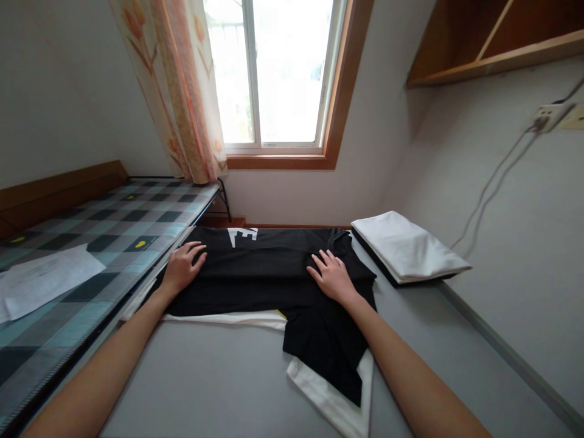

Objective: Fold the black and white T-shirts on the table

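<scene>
A black T-shirt (255, 274) with white lettering lies on the grey tabletop (219, 377), its far side folded over toward me. One sleeve points at me on the right. Beneath it a white garment (328, 389) shows along the near edge and around that sleeve. My left hand (182, 264) rests on the shirt's left end, fingers apart. On the right part of the shirt, near the collar, my right hand (332, 275) lies flat with its fingers spread. Neither hand grips the cloth.
Folded white cloth (406, 246) over something black sits at the table's right rear, near the wall. To the left stands a bed with a checked mattress (114, 225) and a sheet of paper (50, 280). A curtain (182, 91) hangs by the window; a cord (483, 188) runs down the right wall.
</scene>
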The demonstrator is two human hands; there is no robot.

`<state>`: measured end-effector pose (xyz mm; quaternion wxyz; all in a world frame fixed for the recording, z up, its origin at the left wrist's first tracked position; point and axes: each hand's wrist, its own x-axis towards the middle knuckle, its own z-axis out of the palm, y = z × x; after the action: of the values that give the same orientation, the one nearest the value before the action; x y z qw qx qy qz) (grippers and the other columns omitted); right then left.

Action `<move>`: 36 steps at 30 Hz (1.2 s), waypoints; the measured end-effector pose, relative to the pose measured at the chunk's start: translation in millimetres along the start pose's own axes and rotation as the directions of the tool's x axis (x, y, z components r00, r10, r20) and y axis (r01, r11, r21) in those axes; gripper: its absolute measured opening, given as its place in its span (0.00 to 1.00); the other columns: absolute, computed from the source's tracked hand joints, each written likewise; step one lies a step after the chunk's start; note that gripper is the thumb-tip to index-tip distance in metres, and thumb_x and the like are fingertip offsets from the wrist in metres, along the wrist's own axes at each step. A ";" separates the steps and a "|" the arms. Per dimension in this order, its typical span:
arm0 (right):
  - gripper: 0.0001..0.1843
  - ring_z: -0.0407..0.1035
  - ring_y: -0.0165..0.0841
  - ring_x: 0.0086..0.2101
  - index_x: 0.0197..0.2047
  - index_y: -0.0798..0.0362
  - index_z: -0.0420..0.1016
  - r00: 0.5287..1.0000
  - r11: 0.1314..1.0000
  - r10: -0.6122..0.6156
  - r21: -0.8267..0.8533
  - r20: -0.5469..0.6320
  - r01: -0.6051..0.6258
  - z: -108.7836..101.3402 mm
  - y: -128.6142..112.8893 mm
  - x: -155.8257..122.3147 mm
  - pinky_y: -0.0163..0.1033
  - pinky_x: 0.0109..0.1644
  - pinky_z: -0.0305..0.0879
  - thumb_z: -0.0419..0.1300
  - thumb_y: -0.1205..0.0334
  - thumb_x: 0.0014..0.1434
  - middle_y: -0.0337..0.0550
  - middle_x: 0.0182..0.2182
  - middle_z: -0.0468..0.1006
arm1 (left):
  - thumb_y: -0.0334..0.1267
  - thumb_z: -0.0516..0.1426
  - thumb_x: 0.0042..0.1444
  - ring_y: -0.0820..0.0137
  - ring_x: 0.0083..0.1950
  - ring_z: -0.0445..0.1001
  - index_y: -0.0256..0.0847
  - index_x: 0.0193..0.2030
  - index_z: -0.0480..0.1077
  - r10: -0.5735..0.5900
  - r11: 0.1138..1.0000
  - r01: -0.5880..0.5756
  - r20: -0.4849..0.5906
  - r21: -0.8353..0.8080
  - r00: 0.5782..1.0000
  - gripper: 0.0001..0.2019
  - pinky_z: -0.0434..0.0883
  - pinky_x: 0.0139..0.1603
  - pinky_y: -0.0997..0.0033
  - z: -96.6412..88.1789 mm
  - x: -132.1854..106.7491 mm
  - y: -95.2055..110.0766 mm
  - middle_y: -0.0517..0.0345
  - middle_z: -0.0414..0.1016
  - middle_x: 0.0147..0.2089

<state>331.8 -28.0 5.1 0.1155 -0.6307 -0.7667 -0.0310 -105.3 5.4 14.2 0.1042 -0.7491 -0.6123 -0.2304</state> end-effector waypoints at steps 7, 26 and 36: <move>0.37 0.39 0.44 0.68 0.69 0.44 0.53 0.991 0.998 0.060 -0.025 0.120 -0.058 -1.4 9.3 -1.2 0.56 0.67 0.37 0.35 0.36 0.64 0.43 0.69 0.48 | 0.56 0.46 0.62 0.57 0.70 0.53 0.42 0.66 0.60 0.215 0.975 -0.184 0.310 -0.127 0.926 0.30 0.52 0.68 0.53 19.4 0.6 -2.5 0.50 0.57 0.69; 0.32 0.44 0.41 0.66 0.69 0.40 0.51 0.967 0.967 0.228 -0.144 0.110 -0.211 -5.3 39.0 -7.7 0.56 0.64 0.46 0.39 0.41 0.65 0.45 0.68 0.53 | 0.58 0.42 0.63 0.58 0.73 0.45 0.48 0.70 0.50 0.148 0.984 -0.174 0.363 0.040 0.920 0.32 0.49 0.69 0.54 18.1 -4.4 5.0 0.56 0.47 0.73; 0.32 0.46 0.41 0.66 0.69 0.40 0.52 0.973 0.967 0.205 -0.177 0.102 -0.185 -6.1 34.4 -30.8 0.55 0.64 0.48 0.40 0.41 0.65 0.45 0.68 0.54 | 0.59 0.43 0.63 0.58 0.73 0.46 0.50 0.70 0.50 0.170 0.981 -0.193 0.345 0.034 0.923 0.32 0.48 0.69 0.54 9.5 -29.4 5.6 0.57 0.47 0.73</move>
<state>371.6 -51.7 1.0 0.0187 -0.7114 -0.7011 -0.0456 -102.1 -17.3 -7.2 0.0431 -0.8271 -0.5565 -0.0660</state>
